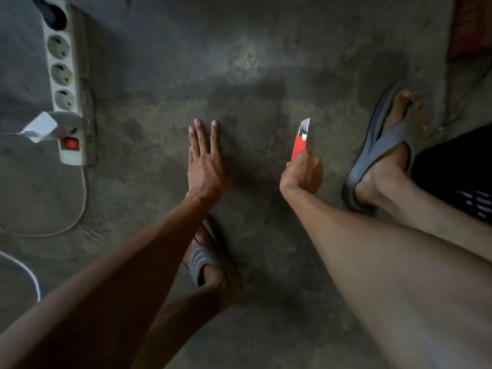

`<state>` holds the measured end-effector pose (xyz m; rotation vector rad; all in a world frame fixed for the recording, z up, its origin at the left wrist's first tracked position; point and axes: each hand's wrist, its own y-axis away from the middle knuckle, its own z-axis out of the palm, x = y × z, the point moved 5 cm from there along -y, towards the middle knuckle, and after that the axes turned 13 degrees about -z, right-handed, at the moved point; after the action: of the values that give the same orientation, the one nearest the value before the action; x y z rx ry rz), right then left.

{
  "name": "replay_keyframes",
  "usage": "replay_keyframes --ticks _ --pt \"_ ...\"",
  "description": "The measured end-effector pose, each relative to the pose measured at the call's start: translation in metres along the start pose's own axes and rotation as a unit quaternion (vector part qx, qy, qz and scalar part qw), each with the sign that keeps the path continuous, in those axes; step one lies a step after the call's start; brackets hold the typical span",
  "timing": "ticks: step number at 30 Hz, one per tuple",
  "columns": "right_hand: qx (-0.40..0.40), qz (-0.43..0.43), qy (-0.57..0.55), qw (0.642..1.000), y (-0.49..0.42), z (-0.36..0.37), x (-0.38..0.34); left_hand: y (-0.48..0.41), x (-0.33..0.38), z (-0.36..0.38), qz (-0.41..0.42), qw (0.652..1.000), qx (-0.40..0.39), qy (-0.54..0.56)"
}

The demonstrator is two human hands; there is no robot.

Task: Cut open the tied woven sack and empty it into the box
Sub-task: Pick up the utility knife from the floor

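Grips a red utility knife [300,141] in the right hand [302,173], fingers curled round the handle, blade out and pointing toward the far edge of the concrete floor [253,62], near its middle and just left of a grey sandal [383,153]. Stretches the left hand [205,161] out beside it, fingers straight, holding nothing, low over the floor; cannot tell whether touching. Shows a white power strip [68,83] near the far left corner, its cable [80,203] trailing along the left edge

Red box cutter [300,143], blade out & pointing fwd, handle clasped in right grip [302,173].
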<state>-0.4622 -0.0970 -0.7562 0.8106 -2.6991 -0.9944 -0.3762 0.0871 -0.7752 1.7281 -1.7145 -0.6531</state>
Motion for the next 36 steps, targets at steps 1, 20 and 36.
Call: replay_keyframes --ticks 1,20,36 --pt "-0.001 0.004 -0.003 1.0 0.0 0.0 -0.001 0.001 -0.001 0.002 -0.001 1.0 0.0 -0.001" --pt "0.063 -0.157 -0.005 0.986 0.295 -0.482 -0.126 0.284 0.094 -0.478 0.053 0.997 0.033 0.044" --pt "0.233 -0.291 -0.233 0.898 0.49 -0.806 -0.247 0.511 0.122 -0.829 0.128 0.926 0.278 0.223"
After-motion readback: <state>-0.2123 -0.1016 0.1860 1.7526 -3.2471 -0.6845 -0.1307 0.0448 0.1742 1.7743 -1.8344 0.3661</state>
